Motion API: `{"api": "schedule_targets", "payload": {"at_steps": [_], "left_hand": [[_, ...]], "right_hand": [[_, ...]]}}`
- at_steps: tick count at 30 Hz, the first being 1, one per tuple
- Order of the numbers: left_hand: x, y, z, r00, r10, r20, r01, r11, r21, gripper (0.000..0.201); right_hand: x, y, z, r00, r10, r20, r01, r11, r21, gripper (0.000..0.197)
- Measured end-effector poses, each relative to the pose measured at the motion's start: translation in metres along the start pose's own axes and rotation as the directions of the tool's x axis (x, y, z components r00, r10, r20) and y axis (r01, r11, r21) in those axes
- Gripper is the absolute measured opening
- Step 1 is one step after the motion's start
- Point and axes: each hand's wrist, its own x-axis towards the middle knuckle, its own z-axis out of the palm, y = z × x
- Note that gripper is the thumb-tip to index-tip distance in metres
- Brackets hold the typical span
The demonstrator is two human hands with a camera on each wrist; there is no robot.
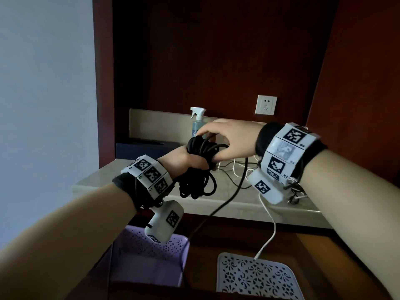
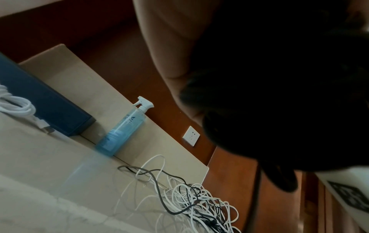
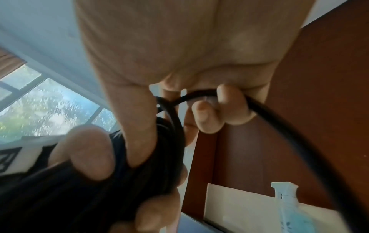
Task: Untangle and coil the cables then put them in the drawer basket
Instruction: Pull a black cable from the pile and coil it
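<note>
Hands (image 1: 188, 161) (image 1: 225, 139) grip black cable coil (image 1: 200, 167); labels unreadable.

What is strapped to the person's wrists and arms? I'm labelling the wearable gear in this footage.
Both forearms are bare, no sleeves. The left wrist and right wrist each wear a black fabric cuff under a band of white panels printed with black square tag markers. A white rounded camera housing, also tagged, hangs beneath each band, with thin wires at the right one.
</note>
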Motion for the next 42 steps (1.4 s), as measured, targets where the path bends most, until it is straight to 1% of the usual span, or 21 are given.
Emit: {"api": "schedule_targets", "payload": {"at_steps": [4,6,7,10,13,15,18,21,22,25,26,28,29,30,31,33,34,35,37,38,42], "left_hand": [[0.0,0.001,0.007,0.994,-0.011,0.107,0.014,1.0,-0.023,0.035],[0.0,0.003,0.01,0.993,-0.023,0.115,0.026,0.999,-0.022,0.026],[0.0,0.004,0.011,0.994,-0.026,0.108,0.028,1.0,-0.014,0.027],[0.001,0.009,0.012,0.997,-0.061,0.057,0.059,0.998,0.024,0.039],[-0.002,0.016,0.01,0.985,-0.157,0.073,0.156,0.988,0.016,0.034],[-0.006,0.016,0.008,0.965,-0.244,0.092,0.24,0.969,0.057,0.042],[-0.009,0.014,0.005,0.951,-0.291,0.105,0.278,0.953,0.123,0.06],[-0.008,0.015,0.005,0.945,-0.327,0.023,0.319,0.933,0.169,0.058],[-0.008,0.015,0.006,0.943,-0.334,-0.01,0.33,0.926,0.185,0.051],[-0.004,0.014,0.011,0.939,-0.298,-0.174,0.335,0.907,0.257,0.017],[-0.002,0.013,0.012,0.936,-0.279,-0.215,0.333,0.9,0.281,0.013],[0.002,0.008,0.011,0.928,-0.251,-0.274,0.329,0.897,0.295,0.014],[0.004,0.006,0.008,0.921,-0.25,-0.299,0.338,0.895,0.29,0.014],[0.005,0.005,0.005,0.912,-0.257,-0.319,0.351,0.892,0.286,0.014],[0.005,0.004,0.002,0.904,-0.27,-0.331,0.369,0.884,0.287,0.012],[0.006,0.004,-0.001,0.899,-0.305,-0.315,0.4,0.866,0.301,0.01],[0.006,0.004,-0.001,0.901,-0.324,-0.288,0.407,0.862,0.303,0.01],[0.006,0.005,-0.001,0.906,-0.337,-0.255,0.405,0.864,0.299,0.009],[0.008,0.006,0.0,0.92,-0.341,-0.193,0.384,0.886,0.261,0.008],[0.008,0.006,0.0,0.924,-0.344,-0.17,0.376,0.899,0.224,0.007],[0.006,0.003,-0.003,0.92,-0.38,-0.097,0.39,0.914,0.114,0.008]], "right_hand": [[0.004,0.002,0.005,0.999,0.002,-0.033,-0.001,1.0,0.024,0.043],[0.004,0.003,0.007,0.999,0.001,-0.039,-0.001,1.0,0.017,0.038],[0.004,0.004,0.008,0.999,-0.001,-0.051,0.002,1.0,0.023,0.037],[0.002,0.006,0.009,0.995,-0.005,-0.1,0.009,0.999,0.043,0.034],[0.003,0.007,0.012,0.993,0.001,-0.121,0.004,0.999,0.039,0.033],[0.003,0.007,0.015,0.992,0.0,-0.127,0.005,0.999,0.034,0.036],[0.005,0.01,0.017,0.988,0.018,-0.154,-0.014,1.0,0.028,0.038],[0.009,0.014,0.018,0.977,0.027,-0.21,-0.029,1.0,-0.007,0.041],[0.011,0.014,0.02,0.977,0.024,-0.214,-0.028,0.999,-0.016,0.042],[0.015,0.017,0.023,0.979,0.01,-0.204,-0.013,1.0,-0.015,0.043],[0.016,0.018,0.023,0.979,0.004,-0.203,-0.003,1.0,0.008,0.042],[0.013,0.023,0.02,0.982,-0.005,-0.189,0.015,0.999,0.048,0.048],[0.011,0.025,0.019,0.985,-0.022,-0.17,0.026,0.999,0.022,0.057],[0.008,0.026,0.018,0.989,-0.052,-0.138,0.044,0.997,-0.061,0.07],[0.005,0.024,0.018,0.992,-0.078,-0.097,0.058,0.979,-0.195,0.083],[0.004,0.018,0.021,0.997,-0.068,-0.036,0.042,0.874,-0.484,0.101],[0.006,0.015,0.024,0.998,-0.046,-0.033,0.019,0.818,-0.575,0.105],[0.008,0.011,0.027,0.999,-0.028,-0.045,-0.006,0.786,-0.618,0.107],[0.013,0.007,0.035,0.997,-0.018,-0.073,-0.032,0.777,-0.629,0.105],[0.014,0.006,0.04,0.996,-0.028,-0.081,-0.029,0.784,-0.621,0.1],[0.016,0.003,0.049,0.991,-0.049,-0.125,-0.038,0.792,-0.609,0.069]]}}
